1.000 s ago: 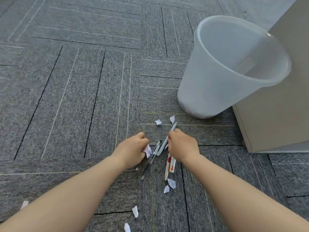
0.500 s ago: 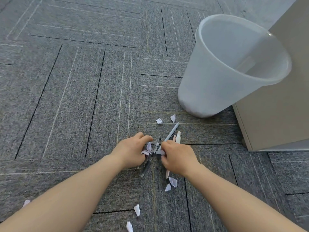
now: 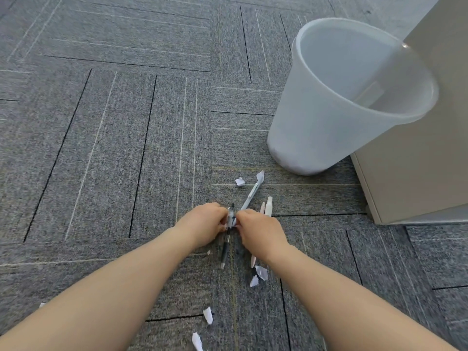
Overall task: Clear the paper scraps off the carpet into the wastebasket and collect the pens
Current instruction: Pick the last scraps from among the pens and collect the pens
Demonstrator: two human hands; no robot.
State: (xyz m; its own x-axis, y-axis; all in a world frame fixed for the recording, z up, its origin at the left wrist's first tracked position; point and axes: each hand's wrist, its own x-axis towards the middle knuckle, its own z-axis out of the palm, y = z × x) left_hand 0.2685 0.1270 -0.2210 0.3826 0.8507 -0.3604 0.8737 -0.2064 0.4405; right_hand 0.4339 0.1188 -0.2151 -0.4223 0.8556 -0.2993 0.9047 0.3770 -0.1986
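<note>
My left hand (image 3: pixel 202 224) and my right hand (image 3: pixel 258 233) meet fingertip to fingertip low on the carpet. Between them is the clear upper end of a black pen (image 3: pixel 225 247), which lies pointing toward me; my right fingers pinch it. My left fingers are closed, with a bit of white paper scrap (image 3: pixel 236 225) showing at their tips. A grey pen (image 3: pixel 250 196) runs up and right from under my right hand. A white pen (image 3: pixel 269 206) and a beige pen (image 3: pixel 262 207) lie beside that hand. Loose scraps (image 3: pixel 261 271) dot the carpet. The translucent wastebasket (image 3: pixel 316 138) stands at the upper right.
A beige cabinet (image 3: pixel 417 160) stands right of the wastebasket, touching it. More scraps lie beyond the pens (image 3: pixel 239 181), near my forearms (image 3: pixel 208 315) and at the far left (image 3: pixel 41 305). Grey carpet tiles (image 3: pixel 114 148) stretch to the left.
My right hand slid left off the beige and white pens to meet my left hand. The black pen turned from slanted to pointing straight toward me.
</note>
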